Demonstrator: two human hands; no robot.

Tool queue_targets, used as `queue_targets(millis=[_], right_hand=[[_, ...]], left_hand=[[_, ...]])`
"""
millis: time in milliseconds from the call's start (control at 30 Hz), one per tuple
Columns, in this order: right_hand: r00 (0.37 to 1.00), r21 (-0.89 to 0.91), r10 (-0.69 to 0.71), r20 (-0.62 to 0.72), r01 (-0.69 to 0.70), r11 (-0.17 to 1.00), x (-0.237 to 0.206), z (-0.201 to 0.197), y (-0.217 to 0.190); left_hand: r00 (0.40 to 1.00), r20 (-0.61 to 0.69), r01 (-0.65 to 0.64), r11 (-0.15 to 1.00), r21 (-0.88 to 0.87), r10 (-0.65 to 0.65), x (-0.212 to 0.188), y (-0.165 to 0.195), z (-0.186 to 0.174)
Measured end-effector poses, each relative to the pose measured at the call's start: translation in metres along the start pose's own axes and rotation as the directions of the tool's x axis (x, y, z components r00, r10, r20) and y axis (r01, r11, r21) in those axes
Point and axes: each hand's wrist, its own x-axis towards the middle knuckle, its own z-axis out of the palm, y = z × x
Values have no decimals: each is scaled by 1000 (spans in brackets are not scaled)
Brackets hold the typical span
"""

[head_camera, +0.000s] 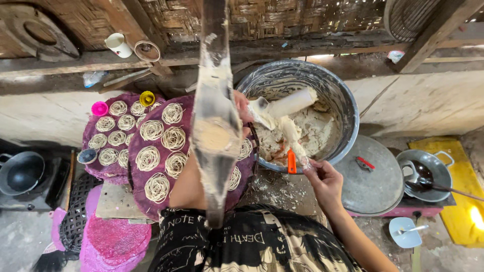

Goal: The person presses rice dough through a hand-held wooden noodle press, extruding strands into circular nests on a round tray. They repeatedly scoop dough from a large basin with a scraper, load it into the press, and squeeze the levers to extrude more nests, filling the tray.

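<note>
My left hand (243, 110) reaches past a dough-smeared wooden press lever (216, 116) to the rim of a large metal bowl (343, 95). It appears to grip the end of a white tube (291, 102) that lies tilted over the pale dough (312, 126); the lever hides much of the hand. My right hand (325, 180) is at the bowl's near rim, its fingers closed by an orange-handled knife (291, 161) whose dough-coated blade points up into the bowl.
Purple woven trays (136, 174) hold several coiled noodle nests (157, 187), with small pink (100, 108) and yellow (147, 97) cups beside them. A metal lid (370, 184), a pan with a ladle (426, 174), a black wok (21, 172) and stacked pink trays (113, 239) surround me.
</note>
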Motion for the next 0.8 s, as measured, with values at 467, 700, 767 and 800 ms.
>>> queue_targets(millis=[467, 700, 767, 800], right_hand=[[995, 117, 86, 48, -91, 989, 3, 10, -22], [997, -422, -70, -27, 52, 905, 50, -33, -32], [999, -732, -42, -21, 13, 682, 64, -42, -34], [999, -849, -34, -19, 1, 528, 69, -44, -35]], left_hand=[[902, 284, -414, 834, 364, 324, -27, -50, 29], [992, -95, 41, 925, -376, -83, -64, -65, -58], [931, -332, 9, 915, -403, -155, -78, -50, -82], [890, -442, -51, 936, -347, -116, -86, -37, -91]])
